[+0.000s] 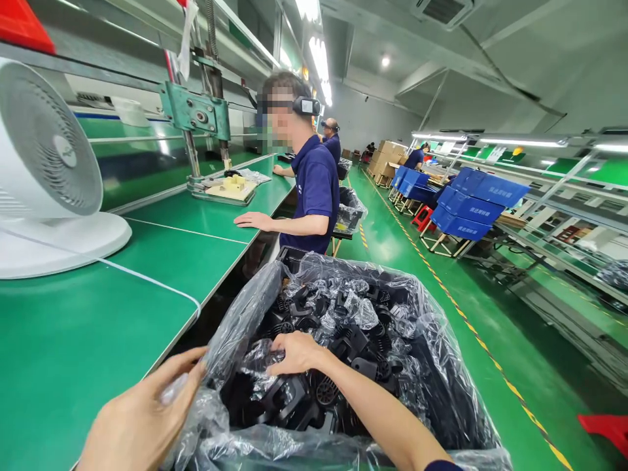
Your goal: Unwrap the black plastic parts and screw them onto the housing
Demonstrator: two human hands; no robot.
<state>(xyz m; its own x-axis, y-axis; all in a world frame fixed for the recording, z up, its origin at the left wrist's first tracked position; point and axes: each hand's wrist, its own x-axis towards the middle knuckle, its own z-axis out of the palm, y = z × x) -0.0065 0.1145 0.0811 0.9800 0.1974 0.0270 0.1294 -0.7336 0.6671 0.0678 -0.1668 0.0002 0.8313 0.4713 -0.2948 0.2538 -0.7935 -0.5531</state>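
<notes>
A bin lined with a clear plastic bag (441, 366) stands beside the green workbench (73, 340) and holds several black plastic parts (314, 392). My right hand (294, 353) reaches down into the bin, its fingers curled over a black part partly wrapped in film. My left hand (142, 418) pinches the near left rim of the bag at the bench edge and holds it aside.
A white fan (46, 163) stands on the bench at left, its cord trailing across. Further along, a co-worker in a navy shirt (314, 190) rests a hand on the bench beside a green press (201, 118). Blue crates (471, 203) and a yellow-lined aisle lie right.
</notes>
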